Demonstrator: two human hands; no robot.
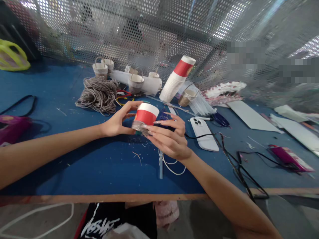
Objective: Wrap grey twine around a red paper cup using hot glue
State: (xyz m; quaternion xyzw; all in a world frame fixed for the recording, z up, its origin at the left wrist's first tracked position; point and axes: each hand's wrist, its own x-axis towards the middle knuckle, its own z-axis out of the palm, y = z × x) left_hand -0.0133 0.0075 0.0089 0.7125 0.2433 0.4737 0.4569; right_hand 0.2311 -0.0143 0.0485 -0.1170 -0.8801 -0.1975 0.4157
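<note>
A red and white paper cup (146, 115) is tilted above the blue table, with grey cord wound in rows around its lower end. My left hand (119, 120) is closed around the cup's left side, fingers behind it and thumb below. From the right, my right hand (171, 136) presses its fingertips on the corded part. A white string (178, 173) and a clear strip (160, 166) lie beneath my right hand. The big hank of grey cord (98, 94) rests behind my left hand, beside red-handled pliers (124, 93).
A leaning stack of paper cups (173, 84) stands at the back, near small cord-wrapped buckets (136, 83) with handles. A white phone (204, 134) and black cables (230, 159) lie right. The table's front edge (104, 198) runs below my arms; a perforated metal screen (149, 36) rises behind.
</note>
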